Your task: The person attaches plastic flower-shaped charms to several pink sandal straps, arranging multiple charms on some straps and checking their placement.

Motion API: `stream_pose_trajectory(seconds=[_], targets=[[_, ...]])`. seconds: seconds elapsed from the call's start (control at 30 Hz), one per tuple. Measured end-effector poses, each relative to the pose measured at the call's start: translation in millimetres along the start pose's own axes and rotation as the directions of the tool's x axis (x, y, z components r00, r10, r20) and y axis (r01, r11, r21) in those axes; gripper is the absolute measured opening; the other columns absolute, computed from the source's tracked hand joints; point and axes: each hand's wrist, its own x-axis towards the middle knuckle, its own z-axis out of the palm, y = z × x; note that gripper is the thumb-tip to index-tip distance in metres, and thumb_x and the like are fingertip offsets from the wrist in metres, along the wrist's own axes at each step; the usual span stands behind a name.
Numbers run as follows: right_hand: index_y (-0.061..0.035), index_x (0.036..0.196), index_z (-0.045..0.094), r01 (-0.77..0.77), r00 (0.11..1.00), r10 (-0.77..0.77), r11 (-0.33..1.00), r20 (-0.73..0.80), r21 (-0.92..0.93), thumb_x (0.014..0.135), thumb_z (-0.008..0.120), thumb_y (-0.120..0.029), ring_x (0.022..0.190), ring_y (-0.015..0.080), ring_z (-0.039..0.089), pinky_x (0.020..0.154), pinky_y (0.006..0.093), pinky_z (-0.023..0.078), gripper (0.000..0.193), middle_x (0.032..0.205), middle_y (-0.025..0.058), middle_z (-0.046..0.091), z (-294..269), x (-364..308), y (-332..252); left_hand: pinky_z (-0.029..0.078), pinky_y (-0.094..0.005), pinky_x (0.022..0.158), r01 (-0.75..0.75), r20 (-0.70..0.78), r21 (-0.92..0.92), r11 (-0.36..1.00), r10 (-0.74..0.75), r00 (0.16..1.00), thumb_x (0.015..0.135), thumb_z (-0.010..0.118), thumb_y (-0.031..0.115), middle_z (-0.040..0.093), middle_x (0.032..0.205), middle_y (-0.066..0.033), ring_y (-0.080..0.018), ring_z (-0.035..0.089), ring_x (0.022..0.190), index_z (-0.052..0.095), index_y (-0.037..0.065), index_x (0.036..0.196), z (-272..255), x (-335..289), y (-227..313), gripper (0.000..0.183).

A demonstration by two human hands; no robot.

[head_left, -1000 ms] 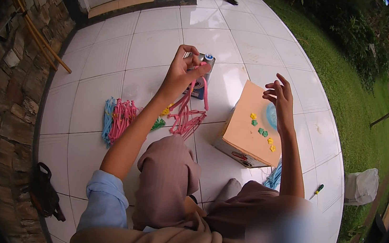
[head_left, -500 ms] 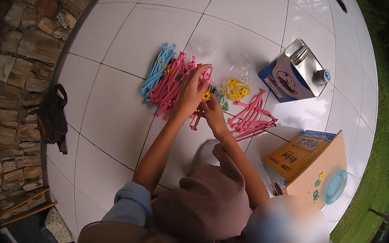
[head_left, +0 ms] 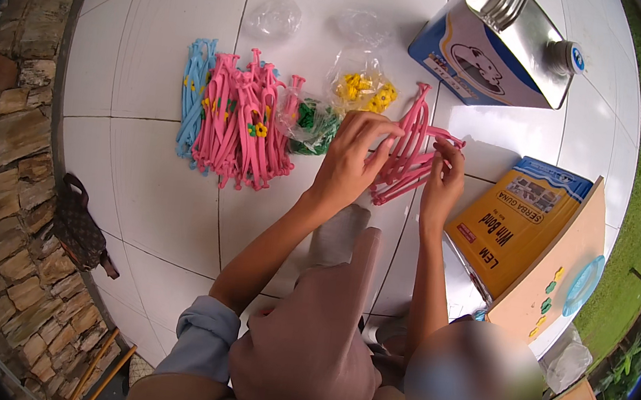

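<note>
Both hands are over a loose group of pink plastic strips with knobbed ends (head_left: pixel 406 166) on the floor. My left hand (head_left: pixel 353 160) is at its left side, fingers bent and thumb apart, fingertips close to the strips. My right hand (head_left: pixel 444 184) is at the right side, its curled fingers closed at the end of one strip. Left of them lies a dense pile of pink strips (head_left: pixel 239 120), some bearing yellow and green flower pieces; a yellow flower (head_left: pixel 258 129) sits on top. Blue strips (head_left: pixel 191 106) lie along the pile's left edge.
Beyond the hands are a clear bag of yellow pieces (head_left: pixel 364 90) and a bag of green pieces (head_left: pixel 313 126). A blue-and-white metal can (head_left: pixel 496 50) stands far right; a yellow can (head_left: pixel 519 223) and a board (head_left: pixel 554 262) are nearer. A dark bag (head_left: pixel 82 228) lies left.
Both hands have moved right, from the pink pile to the loose pink strips. The strip with the yellow flower has been let go and lies on the pile. The view has shifted.
</note>
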Motion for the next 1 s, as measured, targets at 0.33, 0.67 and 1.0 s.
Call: stream_pose_trajectory(seconds=[0.33,0.67,1.0], targets=[[-0.0117,0.104,0.058,0.158,0.957,-0.282,0.694,-0.063,-0.702,0.081,0.058,-0.016,0.107,0.0321,0.037,0.091,0.0471,0.026,0.024,0.114,0.0067,0.049,14.0,38.0,59.2,0.037,-0.0423,0.087,0.05,0.091,0.347,0.936,-0.087,0.992,0.075,0.062,0.003,0.038,0.114,-0.0203,-0.0341,0.042,0.1,0.045,0.008,0.119,126.2,13.4,-64.3,0.047],[-0.004,0.11,0.045,0.097,0.985,-0.106,0.993,-0.133,-0.069,0.084,0.054,-0.005,0.097,0.0224,0.049,0.085,0.036,0.038,0.027,0.103,0.0106,0.057,6.0,8.3,-8.4,0.047,-0.0296,0.07,0.267,0.032,-0.278,0.923,-0.269,0.963,0.079,0.053,-0.006,0.047,0.103,-0.0094,-0.0181,0.049,0.089,0.047,0.005,0.112,81.6,25.4,-8.1,0.036],[-0.0038,0.125,0.019,0.417,0.902,-0.409,0.908,0.138,-0.034,0.086,0.045,0.006,0.072,0.0255,0.062,0.064,0.0338,0.049,0.047,0.081,0.0165,0.06,-110.2,-61.1,-189.4,0.019,-0.0516,0.104,-0.42,-0.047,0.278,0.864,0.449,0.892,0.065,0.066,0.003,0.023,0.134,-0.0206,-0.0335,0.031,0.122,0.026,0.004,0.129,-33.7,41.8,190.4,0.075]])
